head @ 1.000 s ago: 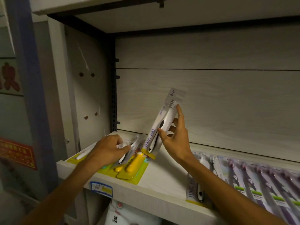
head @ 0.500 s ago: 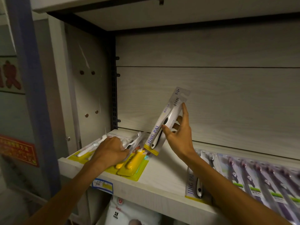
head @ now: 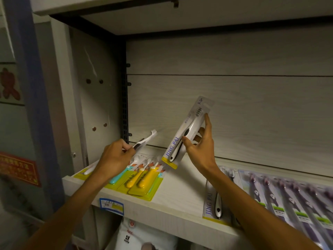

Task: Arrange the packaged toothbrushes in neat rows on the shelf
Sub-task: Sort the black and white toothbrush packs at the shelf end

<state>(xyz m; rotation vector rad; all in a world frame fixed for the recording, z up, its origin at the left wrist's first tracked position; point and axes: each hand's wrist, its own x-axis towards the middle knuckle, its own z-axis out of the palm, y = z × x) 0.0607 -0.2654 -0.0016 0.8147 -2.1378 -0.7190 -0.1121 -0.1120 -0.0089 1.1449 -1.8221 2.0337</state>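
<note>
My right hand [head: 199, 147] holds a white "JING PAI" packaged toothbrush [head: 187, 130] tilted upright above the shelf [head: 176, 188], thumb on its front and fingers behind. My left hand [head: 115, 157] grips a second white and black toothbrush pack [head: 144, 141], lifted off the pile with its head pointing up and right. Beneath the left hand lie yellow-green packs with yellow and teal children's brushes [head: 142, 179]. Another JING PAI pack [head: 214, 202] lies flat by my right forearm.
A row of purple toothbrush packs [head: 288, 199] fills the shelf's right side. A blue and yellow price label [head: 111, 205] sits on the shelf's front edge. White bagged goods [head: 142, 235] lie on the level below. Bare shelf board shows between the yellow packs and the flat JING PAI pack.
My left hand has lifted a white and black toothbrush pack up off the yellow pile. My right hand keeps its pack tilted in about the same place.
</note>
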